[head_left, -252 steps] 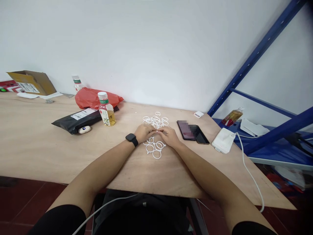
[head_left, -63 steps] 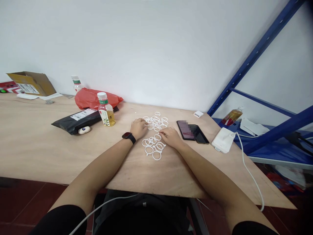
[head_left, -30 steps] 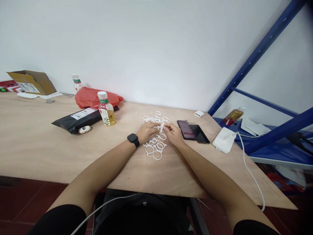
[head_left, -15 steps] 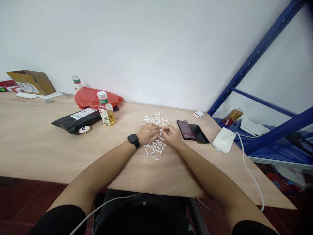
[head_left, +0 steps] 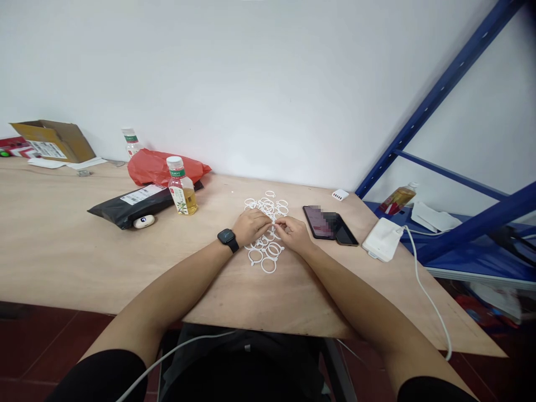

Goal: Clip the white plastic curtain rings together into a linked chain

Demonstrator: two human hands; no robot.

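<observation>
Above a spread of white plastic rings [head_left: 268, 264], my left hand [head_left: 251, 225] and my right hand [head_left: 294, 233] meet at the fingertips. Both are closed in a pinch on one white ring [head_left: 273, 222], of which only a small bit shows between the fingers. My fingers cover most of it. More rings, several with small tabs, lie loosely overlapping on the wooden table [head_left: 209, 290], both behind my hands and in front of them. A black watch [head_left: 228, 239] is on my left wrist.
Left of the rings stand a drink bottle [head_left: 182, 187], a black parcel [head_left: 129, 206], an earbud case [head_left: 144, 221] and a red bag [head_left: 159, 164]. To the right lie two phones [head_left: 320, 222], [head_left: 347, 231] and a white charger [head_left: 383, 240] with a cable. A blue rack [head_left: 444, 92] borders the right side.
My two hands have drawn slightly left, and the left fingers have curled in more around the ring. Rings on the table stay where they were.
</observation>
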